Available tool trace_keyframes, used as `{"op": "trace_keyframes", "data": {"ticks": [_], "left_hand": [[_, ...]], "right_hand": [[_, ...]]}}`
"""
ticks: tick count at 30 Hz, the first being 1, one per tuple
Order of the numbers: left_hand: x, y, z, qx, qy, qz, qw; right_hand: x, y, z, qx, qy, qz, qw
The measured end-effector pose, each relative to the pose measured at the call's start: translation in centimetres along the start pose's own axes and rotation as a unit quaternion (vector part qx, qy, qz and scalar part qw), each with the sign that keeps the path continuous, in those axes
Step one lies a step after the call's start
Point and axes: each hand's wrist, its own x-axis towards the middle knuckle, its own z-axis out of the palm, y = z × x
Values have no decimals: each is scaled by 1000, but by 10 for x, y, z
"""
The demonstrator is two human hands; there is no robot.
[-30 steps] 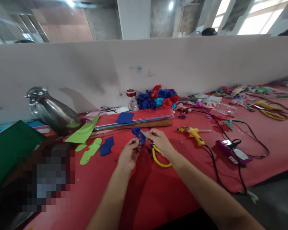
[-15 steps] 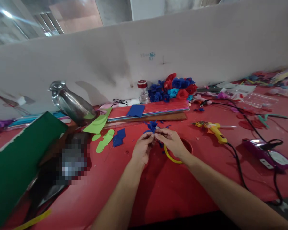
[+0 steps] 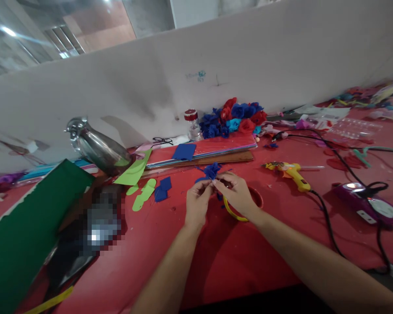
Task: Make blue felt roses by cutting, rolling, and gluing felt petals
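A blue paper flower (image 3: 212, 170) is pinched at its base by the fingertips of both hands, petals pointing up and away from me. My left hand (image 3: 197, 198) closes on it from the left. From the right, my right hand (image 3: 235, 192) grips the same spot, fingers bent. Under the right wrist lies a roll of tape with a yellow rim (image 3: 231, 211), partly covered by the hand. Blue paper pieces (image 3: 163, 189) and light green cut-outs (image 3: 144, 195) lie left of my hands.
A yellow glue gun (image 3: 291, 172) rests at the right, its cable running past a purple power strip (image 3: 363, 200). Behind are stacked paper sheets (image 3: 216, 150), a red-lidded jar (image 3: 192, 124) and a pile of paper flowers (image 3: 236, 117). A metal jug (image 3: 98, 146) and green box (image 3: 29, 226) stand left.
The blue flower has turned slightly in my fingers, and its petals look fuller. Both hands keep their pinch; the whole view has shifted a little.
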Motion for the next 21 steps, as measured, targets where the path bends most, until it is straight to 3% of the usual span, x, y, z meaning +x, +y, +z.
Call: {"op": "trace_keyframes", "data": {"ticks": [6, 21], "left_hand": [[-1, 3, -2, 40, 6, 21, 999], [3, -4, -13, 115, 22, 96, 988]], "right_hand": [[0, 0, 2, 8, 0, 8, 1000], [-2, 0, 2, -25, 9, -80, 996]]}}
